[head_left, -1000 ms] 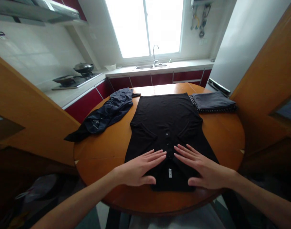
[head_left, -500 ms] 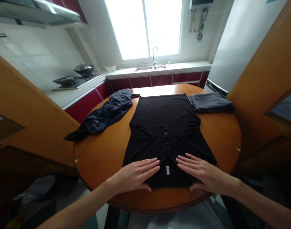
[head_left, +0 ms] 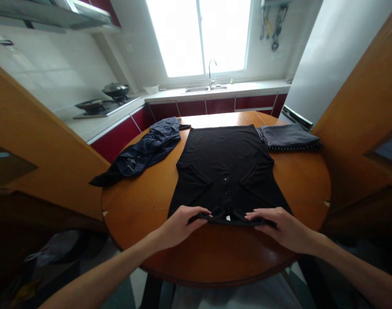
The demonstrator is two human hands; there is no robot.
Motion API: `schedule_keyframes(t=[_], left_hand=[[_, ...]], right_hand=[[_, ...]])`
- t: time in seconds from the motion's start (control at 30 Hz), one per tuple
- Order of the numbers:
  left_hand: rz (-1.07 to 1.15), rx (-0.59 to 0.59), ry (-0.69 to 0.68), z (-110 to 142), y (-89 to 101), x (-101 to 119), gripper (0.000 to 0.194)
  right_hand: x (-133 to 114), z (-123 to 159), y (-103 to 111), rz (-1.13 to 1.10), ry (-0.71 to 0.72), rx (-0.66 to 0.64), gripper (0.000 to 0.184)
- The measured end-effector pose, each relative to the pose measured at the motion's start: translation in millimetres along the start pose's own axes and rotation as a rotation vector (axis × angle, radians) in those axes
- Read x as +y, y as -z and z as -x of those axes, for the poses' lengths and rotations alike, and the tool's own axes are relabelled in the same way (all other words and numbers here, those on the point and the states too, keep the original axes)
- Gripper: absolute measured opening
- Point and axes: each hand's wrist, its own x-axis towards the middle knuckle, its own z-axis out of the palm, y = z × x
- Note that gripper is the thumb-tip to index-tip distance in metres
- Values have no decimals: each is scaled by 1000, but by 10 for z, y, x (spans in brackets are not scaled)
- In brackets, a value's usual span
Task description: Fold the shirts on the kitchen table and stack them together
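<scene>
A black buttoned shirt point(head_left: 226, 154) lies spread over the round wooden table point(head_left: 215, 257), its collar end towards me. Small buttons run down its middle, and part of a white label point(head_left: 228, 218) shows at the neck. My left hand point(head_left: 185, 223) pinches the shirt's near edge left of the label, thumb below and fingers on top. On the other side my right hand point(head_left: 276, 223) grips the same edge in the same way. Between the two hands the edge is lifted a little and curls up.
Crumpled dark blue clothing point(head_left: 144, 148) lies at the table's left. Folded grey garments point(head_left: 289, 136) are stacked at the back right. Beyond are a counter with a sink point(head_left: 197, 89), a stove with a lidded pan point(head_left: 115, 90), and a fridge point(head_left: 337, 56) at the right.
Both hands lay flat on the shirt before; now their fingers are closed on its near edge. That edge has come up and moved away from me, baring more of the table's front.
</scene>
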Motion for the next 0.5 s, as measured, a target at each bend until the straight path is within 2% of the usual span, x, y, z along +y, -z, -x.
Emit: schedule_keyframes(t=[0.1, 0.3, 0.4, 0.5], left_hand=[[84, 40, 124, -151, 73, 40, 30], [140, 38, 189, -517, 287, -28, 45], [86, 19, 191, -693, 376, -98, 49], [-36, 42, 184, -832, 416, -159, 50]], right_hand=[[-35, -125, 96, -57, -130, -1, 27], [31, -536, 271, -151, -176, 175, 31], [150, -726, 280, -146, -208, 228, 31], [278, -856, 248, -3, -262, 256, 31]])
